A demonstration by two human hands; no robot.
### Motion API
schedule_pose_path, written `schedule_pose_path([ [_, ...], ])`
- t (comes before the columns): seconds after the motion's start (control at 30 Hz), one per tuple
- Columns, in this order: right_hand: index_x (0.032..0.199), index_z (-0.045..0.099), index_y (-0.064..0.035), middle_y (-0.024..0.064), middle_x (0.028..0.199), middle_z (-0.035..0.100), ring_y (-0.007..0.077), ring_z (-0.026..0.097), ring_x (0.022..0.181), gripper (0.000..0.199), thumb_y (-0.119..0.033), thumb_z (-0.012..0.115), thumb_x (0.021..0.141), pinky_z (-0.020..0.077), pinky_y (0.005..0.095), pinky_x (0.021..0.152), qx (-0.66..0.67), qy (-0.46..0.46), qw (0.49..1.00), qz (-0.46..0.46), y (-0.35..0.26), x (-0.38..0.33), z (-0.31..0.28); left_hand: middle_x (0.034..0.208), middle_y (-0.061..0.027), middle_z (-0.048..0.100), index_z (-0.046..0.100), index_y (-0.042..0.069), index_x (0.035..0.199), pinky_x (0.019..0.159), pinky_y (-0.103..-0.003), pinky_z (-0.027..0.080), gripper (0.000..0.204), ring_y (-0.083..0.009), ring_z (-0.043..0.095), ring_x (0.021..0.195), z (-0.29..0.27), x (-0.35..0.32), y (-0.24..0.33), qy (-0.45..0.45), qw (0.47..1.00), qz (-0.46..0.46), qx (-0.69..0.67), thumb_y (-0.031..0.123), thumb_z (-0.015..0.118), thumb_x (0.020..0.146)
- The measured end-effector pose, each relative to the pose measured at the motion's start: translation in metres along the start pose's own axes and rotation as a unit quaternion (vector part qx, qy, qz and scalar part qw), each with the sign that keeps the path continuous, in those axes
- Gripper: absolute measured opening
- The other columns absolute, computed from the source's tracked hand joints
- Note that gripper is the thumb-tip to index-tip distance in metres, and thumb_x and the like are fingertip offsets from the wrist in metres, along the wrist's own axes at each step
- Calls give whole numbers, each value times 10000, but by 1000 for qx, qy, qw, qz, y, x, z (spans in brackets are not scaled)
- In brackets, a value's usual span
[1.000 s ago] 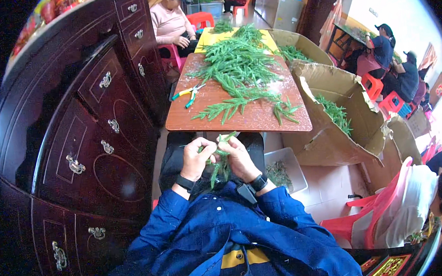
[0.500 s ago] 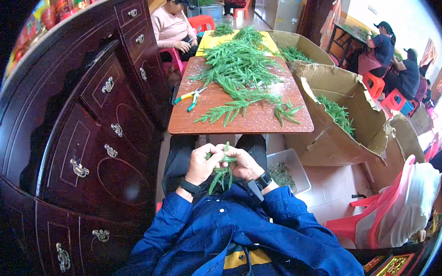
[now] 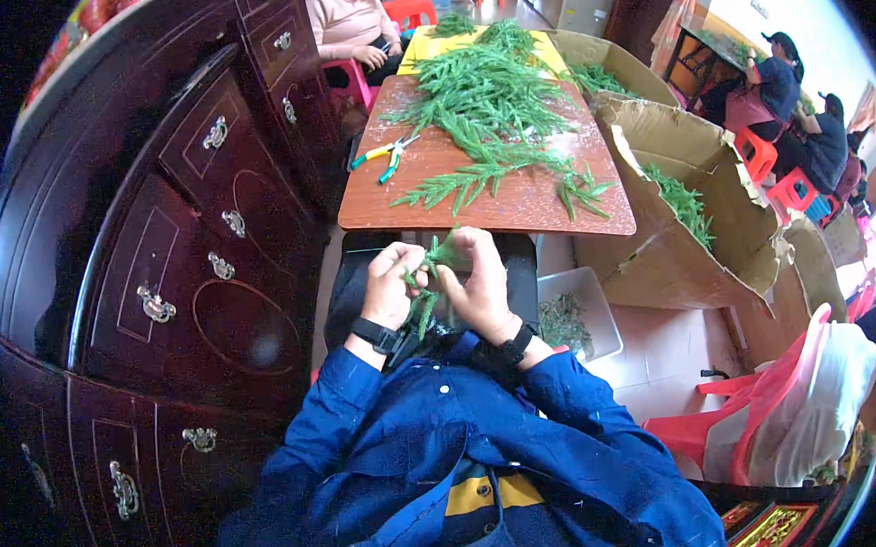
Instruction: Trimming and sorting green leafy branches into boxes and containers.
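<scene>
Above my lap, my left hand [image 3: 389, 288] pinches a small green artificial fir sprig [image 3: 425, 309], whose leafy end hangs below the fingers. My right hand [image 3: 480, 283] grips the sprig's upper part, close beside the left hand, fingers bent and thumb pressed in. Just past my hands is the brown tabletop [image 3: 355, 210], with a heap of green fir branches [image 3: 483, 88] on it. A few loose sprigs [image 3: 580, 192] lie near its front edge. Yellow-and-green handled pliers [image 3: 388, 157] rest with handles spread at the table's left side.
Dark drawers and cupboards [image 3: 209, 246] line my left. To the right of the table stand open cardboard boxes [image 3: 675, 251] holding greenery, and a white plastic bin [image 3: 603, 309] with clippings. A pink chair [image 3: 752, 406] is at lower right. A person [image 3: 351, 25] sits at the far left; others work far right.
Both hands have moved up and away from me with the sprig. My right hand has turned and its fingers have risen. The table appears slightly higher in view.
</scene>
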State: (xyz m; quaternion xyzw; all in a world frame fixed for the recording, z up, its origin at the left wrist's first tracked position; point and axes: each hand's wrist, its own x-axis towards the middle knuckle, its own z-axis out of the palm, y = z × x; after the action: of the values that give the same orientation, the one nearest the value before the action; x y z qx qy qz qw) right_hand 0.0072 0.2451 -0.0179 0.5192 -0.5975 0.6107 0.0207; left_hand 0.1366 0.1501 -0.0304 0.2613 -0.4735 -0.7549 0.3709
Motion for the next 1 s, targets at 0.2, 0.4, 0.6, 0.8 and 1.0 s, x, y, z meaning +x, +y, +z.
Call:
schedule_pose_path([
  [0.2,1049,547,-34,143,936,610,324,617,921,340,16,655,730,509,380,793,-91,-77,989,-92,10,-2,-1,747,18,592,593,89,921,490,-181,385,100,-57,546,588,5,-4,-2,-9,1000,-15,4,183,614,945],
  [0.4,1067,538,-46,135,930,614,329,618,866,358,-4,628,723,516,407,771,-99,-88,987,-94,10,-4,-2,737,17,590,598,84,908,492,-183,392,102,-59,547,585,3,-3,-6,-4,1000,-21,17,178,613,944],
  [0.6,1083,518,-47,116,910,642,292,647,866,325,8,619,778,525,351,759,-47,-154,987,-26,11,-4,-6,746,12,597,600,77,894,493,-179,392,102,-56,539,575,-3,-3,-1,-22,999,-30,35,167,623,936],
  [0.8,1124,498,-63,66,926,678,212,664,917,299,-2,624,859,520,310,781,410,-290,826,255,34,7,-17,712,7,601,616,67,879,504,-189,401,70,-52,531,553,0,-6,25,-132,990,-29,31,124,630,916],
  [1.0,1145,491,-55,62,1046,669,131,636,939,323,-37,667,875,491,266,824,645,-318,627,299,23,8,-20,716,-2,617,620,54,873,511,-190,413,53,-53,536,551,8,-1,36,-172,985,-25,26,91,625,911],
])
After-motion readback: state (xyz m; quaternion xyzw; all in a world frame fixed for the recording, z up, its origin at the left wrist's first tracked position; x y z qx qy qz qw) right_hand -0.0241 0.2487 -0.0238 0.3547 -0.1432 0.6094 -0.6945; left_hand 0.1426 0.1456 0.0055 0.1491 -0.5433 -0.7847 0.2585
